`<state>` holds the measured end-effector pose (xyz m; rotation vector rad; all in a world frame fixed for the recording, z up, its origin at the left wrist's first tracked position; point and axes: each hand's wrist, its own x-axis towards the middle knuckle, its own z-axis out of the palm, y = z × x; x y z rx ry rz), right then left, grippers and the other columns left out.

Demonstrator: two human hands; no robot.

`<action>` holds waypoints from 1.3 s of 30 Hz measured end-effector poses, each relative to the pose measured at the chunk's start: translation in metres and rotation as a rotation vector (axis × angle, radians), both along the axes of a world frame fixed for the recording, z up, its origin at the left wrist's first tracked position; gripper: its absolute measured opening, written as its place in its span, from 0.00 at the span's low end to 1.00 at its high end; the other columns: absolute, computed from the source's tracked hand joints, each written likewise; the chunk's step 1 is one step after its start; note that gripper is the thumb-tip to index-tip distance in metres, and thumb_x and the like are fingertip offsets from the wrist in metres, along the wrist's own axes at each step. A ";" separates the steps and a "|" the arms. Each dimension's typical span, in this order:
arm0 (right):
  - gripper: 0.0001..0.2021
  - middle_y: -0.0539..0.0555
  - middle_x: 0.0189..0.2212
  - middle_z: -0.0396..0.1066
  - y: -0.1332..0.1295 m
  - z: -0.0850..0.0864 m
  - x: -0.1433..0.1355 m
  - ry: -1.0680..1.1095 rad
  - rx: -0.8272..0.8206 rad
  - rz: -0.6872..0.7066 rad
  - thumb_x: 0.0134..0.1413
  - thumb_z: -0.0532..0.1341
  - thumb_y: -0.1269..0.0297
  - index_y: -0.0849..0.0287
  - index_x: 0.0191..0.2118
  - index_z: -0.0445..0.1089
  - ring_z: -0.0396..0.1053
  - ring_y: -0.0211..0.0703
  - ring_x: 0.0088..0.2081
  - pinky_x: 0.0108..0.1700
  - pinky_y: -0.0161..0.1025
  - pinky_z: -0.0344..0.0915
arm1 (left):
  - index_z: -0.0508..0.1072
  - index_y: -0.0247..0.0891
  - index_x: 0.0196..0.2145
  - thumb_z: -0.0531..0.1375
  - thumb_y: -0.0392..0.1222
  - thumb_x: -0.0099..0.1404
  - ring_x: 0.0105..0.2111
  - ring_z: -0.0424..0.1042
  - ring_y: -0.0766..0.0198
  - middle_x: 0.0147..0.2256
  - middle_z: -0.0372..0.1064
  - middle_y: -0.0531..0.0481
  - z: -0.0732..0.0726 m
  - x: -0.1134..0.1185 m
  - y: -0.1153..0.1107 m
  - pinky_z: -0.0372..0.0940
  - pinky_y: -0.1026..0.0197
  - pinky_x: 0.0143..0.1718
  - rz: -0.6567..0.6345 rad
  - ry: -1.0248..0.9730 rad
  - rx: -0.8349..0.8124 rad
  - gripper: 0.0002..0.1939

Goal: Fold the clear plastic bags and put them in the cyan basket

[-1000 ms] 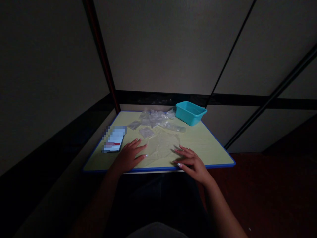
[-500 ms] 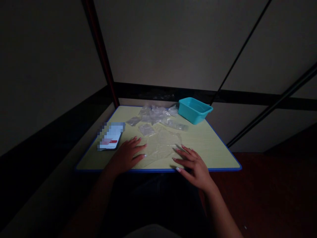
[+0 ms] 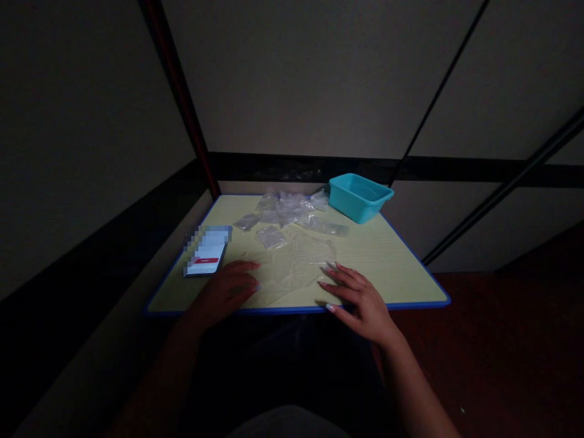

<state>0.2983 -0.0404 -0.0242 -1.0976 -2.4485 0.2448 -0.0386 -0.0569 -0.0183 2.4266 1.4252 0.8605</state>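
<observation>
Left hand (image 3: 223,293) drawing back toward 8 o'clock of clear sheet (image 3: 298,264), fingers bunching; handling there apparently easing. Right hand (image 3: 362,302) staying at 4 o'clock. Both grips holding nothing, thumbs standing apart. Sheet lying flat between.

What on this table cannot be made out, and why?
In the head view:
Phone: pixelation hides its left edge; screen text is too small.
Turquoise tub: near wall hides its floor.
Plastic heap: overlapping layers hide how many pieces.
Clear plastic sheet: see-through, so its outline blurs into the table; whether the right hand presses it, I cannot tell.
</observation>
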 end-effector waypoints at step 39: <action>0.24 0.53 0.58 0.61 0.004 -0.004 0.000 0.003 0.003 0.013 0.55 0.55 0.53 0.50 0.58 0.61 0.55 0.50 0.60 0.59 0.57 0.51 | 0.78 0.42 0.34 0.56 0.44 0.64 0.55 0.61 0.56 0.50 0.69 0.49 0.001 0.009 0.011 0.56 0.49 0.56 -0.004 0.011 -0.018 0.11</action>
